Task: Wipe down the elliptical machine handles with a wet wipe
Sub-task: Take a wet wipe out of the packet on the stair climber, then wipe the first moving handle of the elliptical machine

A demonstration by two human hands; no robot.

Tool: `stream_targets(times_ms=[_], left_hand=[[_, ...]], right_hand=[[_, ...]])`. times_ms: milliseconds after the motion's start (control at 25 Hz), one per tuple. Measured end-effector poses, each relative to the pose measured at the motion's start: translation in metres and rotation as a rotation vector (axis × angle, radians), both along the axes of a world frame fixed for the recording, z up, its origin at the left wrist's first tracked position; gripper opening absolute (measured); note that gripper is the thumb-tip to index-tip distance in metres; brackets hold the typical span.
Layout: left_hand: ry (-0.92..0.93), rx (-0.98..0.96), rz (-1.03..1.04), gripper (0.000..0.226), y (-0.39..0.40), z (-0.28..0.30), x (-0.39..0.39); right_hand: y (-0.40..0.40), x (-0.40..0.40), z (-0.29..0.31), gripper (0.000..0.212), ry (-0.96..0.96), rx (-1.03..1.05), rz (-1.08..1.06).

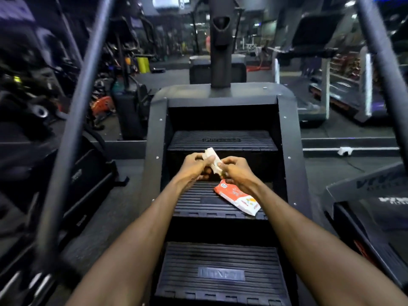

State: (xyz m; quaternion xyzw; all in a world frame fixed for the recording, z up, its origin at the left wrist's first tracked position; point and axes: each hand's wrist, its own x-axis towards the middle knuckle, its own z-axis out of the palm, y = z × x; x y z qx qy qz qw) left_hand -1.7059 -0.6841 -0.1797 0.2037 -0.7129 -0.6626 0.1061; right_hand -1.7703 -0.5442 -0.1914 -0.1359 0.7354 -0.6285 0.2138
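Note:
A folded white wet wipe [212, 159] is held between both hands above the machine's black steps. My left hand [194, 167] pinches its left side and my right hand [237, 172] pinches its lower right end. An orange and white wipe packet [237, 198] lies on the middle step [198, 204], just under my right wrist. The machine's left handle bar [79, 120] runs diagonally up the left of the view. The right handle bar [384, 69] slants along the far right.
A black centre post [220, 47] rises behind the top step. Another ribbed step [220, 272] lies nearest me. Treadmills [331, 102] stand to the right and exercise bikes [101, 107] to the left. Dark gym floor surrounds the machine.

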Motion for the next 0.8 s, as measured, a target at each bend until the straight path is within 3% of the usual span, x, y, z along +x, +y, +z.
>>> stream_targets(times_ms=[240, 360, 560, 800], left_hand=[[0.026, -0.047, 0.095, 0.015, 0.025, 0.013, 0.126], [0.039, -0.178, 0.218, 0.019, 0.025, 0.022, 0.188], [0.035, -0.367, 0.368, 0.02, 0.005, 0.054, 0.298], [0.083, -0.408, 0.588, 0.026, -0.026, 0.062, 0.435]], right_hand=[[0.005, 0.092, 0.018, 0.017, -0.053, -0.059, 0.105], [-0.006, 0.145, 0.026, 0.019, 0.018, -0.036, 0.162], [-0.042, 0.242, 0.065, 0.026, -0.028, -0.335, 0.324], [-0.091, 0.364, 0.08, 0.003, 0.18, -0.171, 0.651]])
